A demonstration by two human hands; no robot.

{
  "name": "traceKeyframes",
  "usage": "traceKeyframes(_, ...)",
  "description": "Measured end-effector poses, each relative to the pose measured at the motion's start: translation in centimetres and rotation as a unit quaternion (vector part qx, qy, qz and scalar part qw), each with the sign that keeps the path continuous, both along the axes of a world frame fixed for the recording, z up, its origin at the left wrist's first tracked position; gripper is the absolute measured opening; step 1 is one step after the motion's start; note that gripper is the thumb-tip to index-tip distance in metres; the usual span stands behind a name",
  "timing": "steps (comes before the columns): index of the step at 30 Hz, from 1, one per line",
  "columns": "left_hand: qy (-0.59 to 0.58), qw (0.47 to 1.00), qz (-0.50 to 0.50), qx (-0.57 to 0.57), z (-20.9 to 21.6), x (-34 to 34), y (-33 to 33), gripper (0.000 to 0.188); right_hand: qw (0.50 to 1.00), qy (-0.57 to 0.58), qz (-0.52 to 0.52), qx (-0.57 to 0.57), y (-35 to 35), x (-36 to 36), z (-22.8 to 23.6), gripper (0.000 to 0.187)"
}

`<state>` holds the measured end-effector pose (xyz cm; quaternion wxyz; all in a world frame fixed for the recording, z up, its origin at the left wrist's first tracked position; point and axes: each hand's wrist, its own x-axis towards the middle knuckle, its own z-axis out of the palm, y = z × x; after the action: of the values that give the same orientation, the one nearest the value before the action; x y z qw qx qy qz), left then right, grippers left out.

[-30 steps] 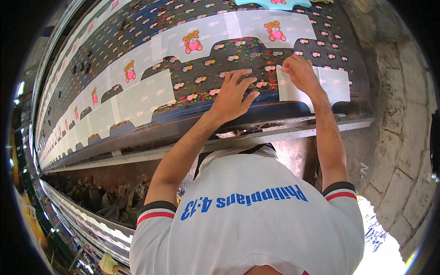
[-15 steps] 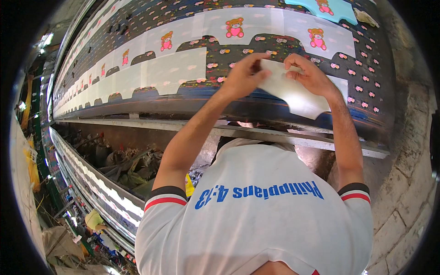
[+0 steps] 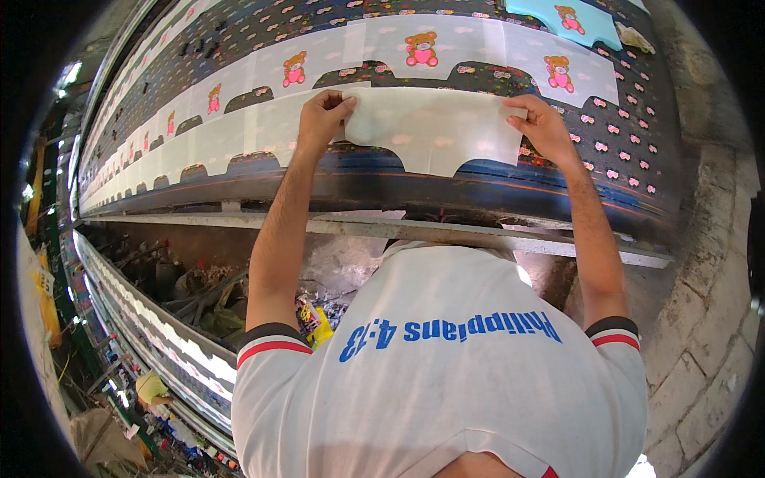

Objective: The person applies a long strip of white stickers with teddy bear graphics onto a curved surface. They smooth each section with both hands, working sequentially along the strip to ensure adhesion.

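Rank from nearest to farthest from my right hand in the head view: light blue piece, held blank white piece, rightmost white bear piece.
1. Held blank white piece: leftward, touching the right hand
2. Rightmost white bear piece: just beyond
3. Light blue piece: farther back

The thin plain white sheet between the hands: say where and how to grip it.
Pinch it, I'd judge, at both upper corners, from the left and right ends: the thin plain white sheet has a nearly straight upper edge but curved cut-outs below. The left hand and right hand hold there.
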<state>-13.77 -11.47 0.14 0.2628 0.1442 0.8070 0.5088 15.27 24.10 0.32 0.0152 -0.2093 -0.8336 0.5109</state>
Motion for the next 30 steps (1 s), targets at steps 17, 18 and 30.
traceKeyframes(17, 0.061, 0.998, -0.027, 0.015, -3.0, -1.6, 0.3, 0.029, 0.990, -0.003, -0.068, 0.124, -0.5, -0.9, -1.6, 0.048)
traceKeyframes(18, 0.068, 0.997, -0.033, 0.014, -2.9, -1.6, 0.3, 0.029, 0.989, -0.004, -0.067, 0.128, -0.7, -1.1, -1.4, 0.049)
traceKeyframes(30, 0.038, 0.998, -0.045, -0.013, -0.9, -1.3, 0.6, 0.031, 0.987, -0.027, -0.073, 0.143, -0.9, -1.7, -1.0, 0.052)
